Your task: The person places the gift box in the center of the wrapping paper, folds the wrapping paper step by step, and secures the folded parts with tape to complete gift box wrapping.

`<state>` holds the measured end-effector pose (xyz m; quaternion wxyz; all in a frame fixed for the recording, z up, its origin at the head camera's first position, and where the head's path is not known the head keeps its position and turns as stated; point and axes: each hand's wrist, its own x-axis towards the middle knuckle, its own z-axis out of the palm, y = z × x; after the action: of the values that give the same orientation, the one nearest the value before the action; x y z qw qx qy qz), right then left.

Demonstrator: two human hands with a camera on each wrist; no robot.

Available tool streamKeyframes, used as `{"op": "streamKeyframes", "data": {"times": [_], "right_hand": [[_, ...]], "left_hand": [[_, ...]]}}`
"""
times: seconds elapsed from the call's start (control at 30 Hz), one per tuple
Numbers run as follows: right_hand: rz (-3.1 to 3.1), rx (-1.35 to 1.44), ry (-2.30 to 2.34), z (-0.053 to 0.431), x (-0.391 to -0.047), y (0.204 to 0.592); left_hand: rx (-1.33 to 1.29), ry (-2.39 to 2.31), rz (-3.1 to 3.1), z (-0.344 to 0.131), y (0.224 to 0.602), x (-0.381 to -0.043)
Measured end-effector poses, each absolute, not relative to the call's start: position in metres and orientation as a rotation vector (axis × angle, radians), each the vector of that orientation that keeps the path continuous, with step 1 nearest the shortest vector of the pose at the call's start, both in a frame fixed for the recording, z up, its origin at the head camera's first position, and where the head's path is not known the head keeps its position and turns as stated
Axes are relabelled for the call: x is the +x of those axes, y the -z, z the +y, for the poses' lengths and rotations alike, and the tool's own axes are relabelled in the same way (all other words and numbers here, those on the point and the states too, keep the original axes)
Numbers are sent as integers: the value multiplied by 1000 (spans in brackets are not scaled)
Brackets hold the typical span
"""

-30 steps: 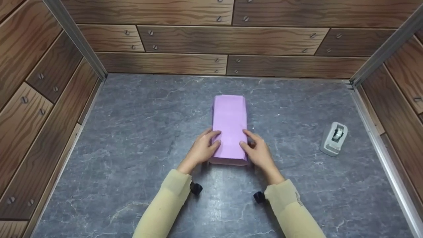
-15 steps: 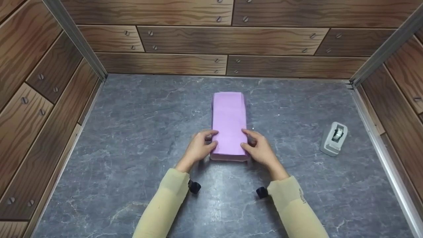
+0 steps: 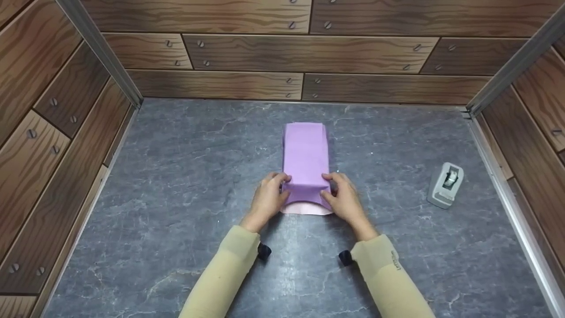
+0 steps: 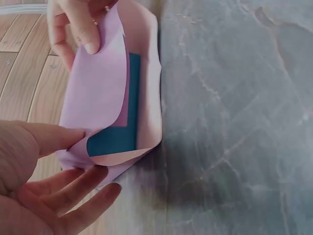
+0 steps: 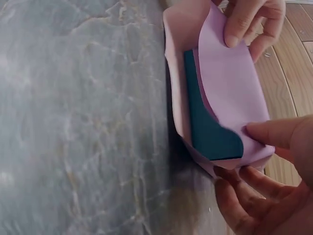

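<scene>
A long package in purple paper [image 3: 305, 154] lies lengthwise at the middle of the table, its near end open. Inside that end, in the left wrist view, shows a teal box [image 4: 117, 139]; the rest of it is covered by paper. My left hand [image 3: 266, 198] pinches the paper's left side near the open end, thumb on top and fingers along the side. On the opposite side my right hand [image 3: 348, 199] pinches the paper the same way. Between the thumbs the top flap bends downward, while the pale pink inner face of the lower flap sticks out toward me.
A grey tape dispenser [image 3: 446, 185] with a roll of clear tape stands on the right of the grey marbled table [image 3: 190, 176]. Wood-patterned walls [image 3: 247, 53] enclose the back and both sides, with metal strips along the corners.
The package first slid slightly away from me. Since then the top flap at the near end has bent down, exposing the pale lower flap, and both hands have drawn slightly inward.
</scene>
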<state>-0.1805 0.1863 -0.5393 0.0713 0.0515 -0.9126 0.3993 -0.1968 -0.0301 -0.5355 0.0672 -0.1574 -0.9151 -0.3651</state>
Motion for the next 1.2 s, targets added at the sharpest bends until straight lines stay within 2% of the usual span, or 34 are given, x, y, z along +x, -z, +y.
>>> {"op": "streamKeyframes", "data": {"times": [0.53,0.9,1.2], "right_hand": [[-2726,161,-1024,185,-185,543],[-2745,135,-990,186,-185,544],[-2768,136,-972,183,-183,542]], "left_hand": [[-461,935,-2719,-23,542,-201],[-518,1147,-2753,-36,536,-198],[-462,949,-2729,-30,535,-197]]}}
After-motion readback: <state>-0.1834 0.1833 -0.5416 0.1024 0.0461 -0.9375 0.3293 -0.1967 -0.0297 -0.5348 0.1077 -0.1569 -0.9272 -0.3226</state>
